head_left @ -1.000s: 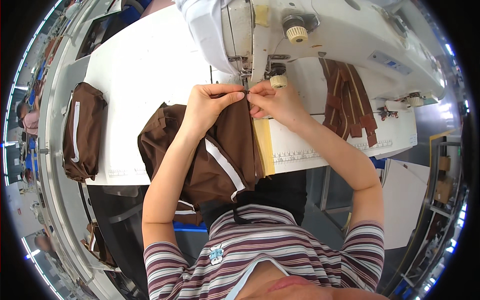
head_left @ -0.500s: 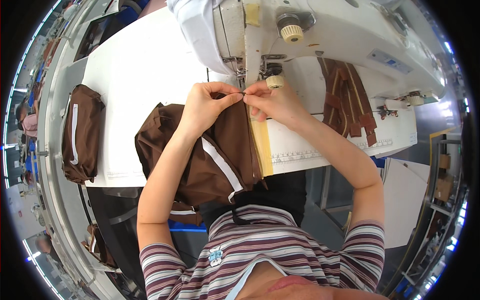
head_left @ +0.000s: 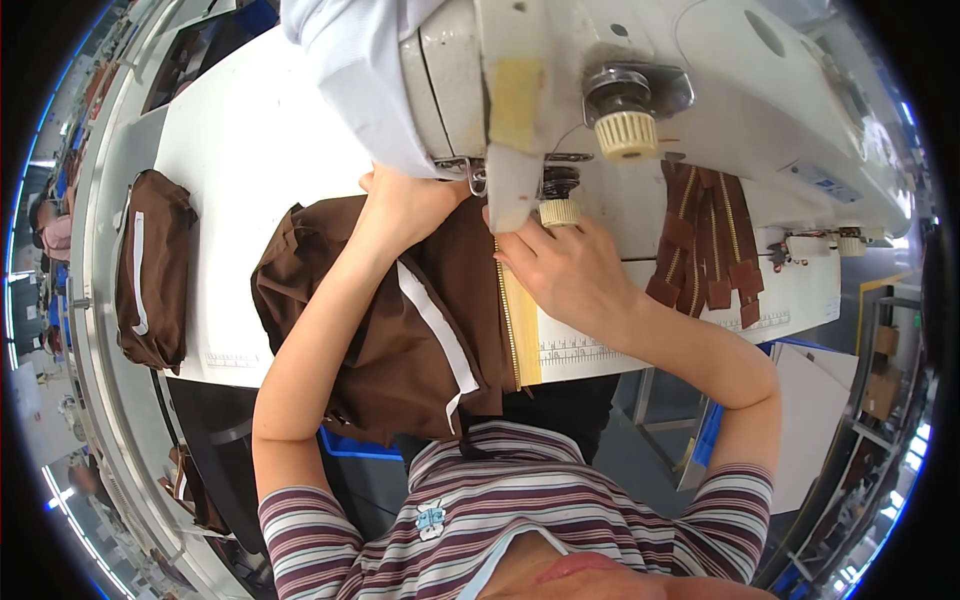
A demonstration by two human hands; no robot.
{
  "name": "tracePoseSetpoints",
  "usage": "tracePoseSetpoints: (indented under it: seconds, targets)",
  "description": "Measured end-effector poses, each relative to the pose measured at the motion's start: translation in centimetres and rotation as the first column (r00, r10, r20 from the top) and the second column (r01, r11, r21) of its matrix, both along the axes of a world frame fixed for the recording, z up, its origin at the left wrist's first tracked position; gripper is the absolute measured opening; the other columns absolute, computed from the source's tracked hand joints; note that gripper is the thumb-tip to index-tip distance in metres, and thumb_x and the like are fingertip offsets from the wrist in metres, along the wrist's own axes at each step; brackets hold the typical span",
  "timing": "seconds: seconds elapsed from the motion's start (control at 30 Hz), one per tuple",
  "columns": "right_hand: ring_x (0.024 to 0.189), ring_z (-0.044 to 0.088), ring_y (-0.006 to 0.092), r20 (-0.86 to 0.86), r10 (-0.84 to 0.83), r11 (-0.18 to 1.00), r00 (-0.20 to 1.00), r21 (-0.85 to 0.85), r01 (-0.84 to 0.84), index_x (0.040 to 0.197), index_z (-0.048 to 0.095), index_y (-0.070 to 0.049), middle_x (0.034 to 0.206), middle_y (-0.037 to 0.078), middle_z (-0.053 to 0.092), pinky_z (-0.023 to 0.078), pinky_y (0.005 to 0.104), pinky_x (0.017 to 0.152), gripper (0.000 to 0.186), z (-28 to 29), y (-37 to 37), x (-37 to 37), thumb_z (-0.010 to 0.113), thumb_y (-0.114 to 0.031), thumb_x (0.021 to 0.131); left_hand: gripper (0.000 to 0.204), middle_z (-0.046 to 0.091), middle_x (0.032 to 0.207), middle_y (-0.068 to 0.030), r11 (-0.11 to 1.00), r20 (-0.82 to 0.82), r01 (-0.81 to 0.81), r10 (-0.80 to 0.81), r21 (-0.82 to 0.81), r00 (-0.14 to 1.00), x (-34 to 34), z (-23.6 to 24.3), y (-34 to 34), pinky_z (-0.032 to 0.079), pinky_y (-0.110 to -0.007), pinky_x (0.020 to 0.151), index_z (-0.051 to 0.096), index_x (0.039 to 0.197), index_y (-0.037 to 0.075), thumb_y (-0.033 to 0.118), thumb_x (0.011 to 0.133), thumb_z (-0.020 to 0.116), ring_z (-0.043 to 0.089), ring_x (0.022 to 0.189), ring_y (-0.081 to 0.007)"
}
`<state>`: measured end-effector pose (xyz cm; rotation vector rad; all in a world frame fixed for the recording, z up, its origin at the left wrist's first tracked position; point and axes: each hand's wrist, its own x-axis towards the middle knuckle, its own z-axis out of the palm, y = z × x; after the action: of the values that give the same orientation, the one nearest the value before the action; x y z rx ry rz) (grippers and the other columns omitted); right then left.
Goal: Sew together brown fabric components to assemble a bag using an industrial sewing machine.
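Note:
A brown fabric bag piece with a white strip and brass zipper lies beneath the sewing machine, beside yellow tape. My left hand is curled at the fabric's upper edge; its fingertips are hidden behind the machine and its draped white cloth. My right hand has bent fingers closed on the zipper edge, just below the needle area and the cream knob; some fingertips are covered by the machine.
Another brown bag piece lies at the left of the white table. Brown zipper strips lie right of my right hand. A white board stands below the table's right side. Distant workers and shelving line both sides.
The machine now looks larger and lower in the view. My right hand has moved downward and is more curled; my left fingertips have passed out of sight behind the machine.

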<state>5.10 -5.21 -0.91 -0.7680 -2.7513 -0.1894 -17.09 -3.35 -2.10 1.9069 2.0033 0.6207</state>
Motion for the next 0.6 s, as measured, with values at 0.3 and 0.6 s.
tracePoseSetpoints:
  seconds: [0.3, 0.6]
  targets:
    - [0.073, 0.06, 0.0183, -0.103, -0.009, 0.999, 0.995, 0.038, 0.013, 0.107, 0.064, -0.007, 0.075, 0.001, 0.06, 0.047, 0.0331, 0.068, 0.027, 0.1, 1.1, 0.0, 0.059, -0.017, 0.082, 0.018, 0.066, 0.091, -0.0109, 0.988, -0.215, 0.124, -0.103, 0.088, 0.971, 0.5, 1.2, 1.1, 0.049, -0.04, 0.076, 0.064, 0.095, 0.004, 0.016, 0.084, 0.059, 0.064, 0.085, -0.0283]
    - [0.071, 0.061, 0.0326, 0.048, -0.488, 0.862, 0.872, -0.131, 0.49, 0.101, 0.063, -0.005, 0.095, 0.012, 0.064, 0.05, 0.0442, 0.063, 0.022, 5.9, 5.8, 3.1, 0.06, -0.02, 0.086, 0.026, 0.06, 0.087, -0.0166, 0.857, -0.304, 0.451, -0.374, 0.248, 0.876, 2.1, 6.0, -6.2, 0.04, -0.04, 0.099, 0.061, 0.101, -0.003, 0.006, 0.077, 0.064, 0.058, 0.085, -0.0336]
